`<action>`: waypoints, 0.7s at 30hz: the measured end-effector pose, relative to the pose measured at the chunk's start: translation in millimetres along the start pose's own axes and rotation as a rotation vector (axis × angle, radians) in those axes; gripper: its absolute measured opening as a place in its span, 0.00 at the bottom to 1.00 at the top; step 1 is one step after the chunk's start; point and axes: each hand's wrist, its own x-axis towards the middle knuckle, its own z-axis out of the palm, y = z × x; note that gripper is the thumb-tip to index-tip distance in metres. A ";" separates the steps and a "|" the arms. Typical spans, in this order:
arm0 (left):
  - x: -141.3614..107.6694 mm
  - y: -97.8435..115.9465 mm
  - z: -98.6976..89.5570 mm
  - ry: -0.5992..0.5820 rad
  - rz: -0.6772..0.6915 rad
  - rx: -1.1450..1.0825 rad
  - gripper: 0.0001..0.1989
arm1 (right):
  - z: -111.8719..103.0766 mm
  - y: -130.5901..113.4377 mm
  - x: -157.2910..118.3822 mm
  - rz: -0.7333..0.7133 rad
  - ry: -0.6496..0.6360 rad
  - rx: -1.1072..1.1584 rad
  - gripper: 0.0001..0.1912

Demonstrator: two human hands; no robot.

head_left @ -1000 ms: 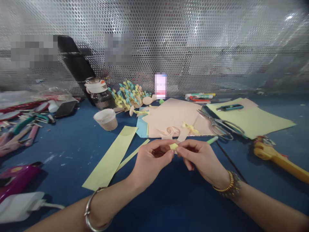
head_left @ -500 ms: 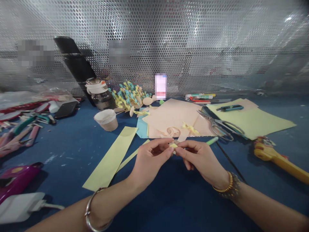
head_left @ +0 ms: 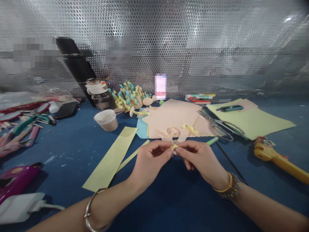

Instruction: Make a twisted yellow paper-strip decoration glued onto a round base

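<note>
Between my fingertips is a small piece of yellow paper (head_left: 174,146), mostly hidden by the fingers. My left hand (head_left: 151,162) pinches it from the left, thumb against forefinger. From the other side my right hand (head_left: 201,158) pinches the same piece, its fingers curled. Just beyond the hands lie pink paper sheets (head_left: 175,114) with a curled pink strip (head_left: 172,131) and yellow paper scraps (head_left: 190,128) on them. A wide yellow paper strip (head_left: 113,158) and a narrow yellow strip (head_left: 132,155) lie left of my left hand.
Scissors (head_left: 217,124) and a utility knife (head_left: 229,108) lie at the right, near a yellow-handled tool (head_left: 277,156). A white cup (head_left: 107,120), a jar (head_left: 100,95) and a bunch of paper strips (head_left: 131,95) stand at the back left. Pliers (head_left: 12,145) lie far left.
The yellow paper between my fingertips shows slightly less now, with the fingers a little closer over it. Both hands stay in nearly the same place; the things on the table have not moved.
</note>
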 end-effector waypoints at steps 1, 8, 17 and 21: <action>0.1 0.1 0.0 0.007 0.000 0.000 0.05 | 0.1 -0.1 -0.1 0.001 -0.002 0.000 0.12; 1.7 -0.7 -0.1 0.024 -0.003 -0.003 0.03 | 0.1 -1.4 -1.9 -0.026 -0.022 -0.053 0.11; 0.6 1.3 -0.7 0.032 0.003 0.031 0.04 | 0.0 -1.4 -1.9 -0.035 -0.017 -0.052 0.10; 1.4 0.7 -0.4 0.016 -0.008 0.017 0.04 | -0.6 -0.1 -1.3 -0.017 0.003 -0.053 0.11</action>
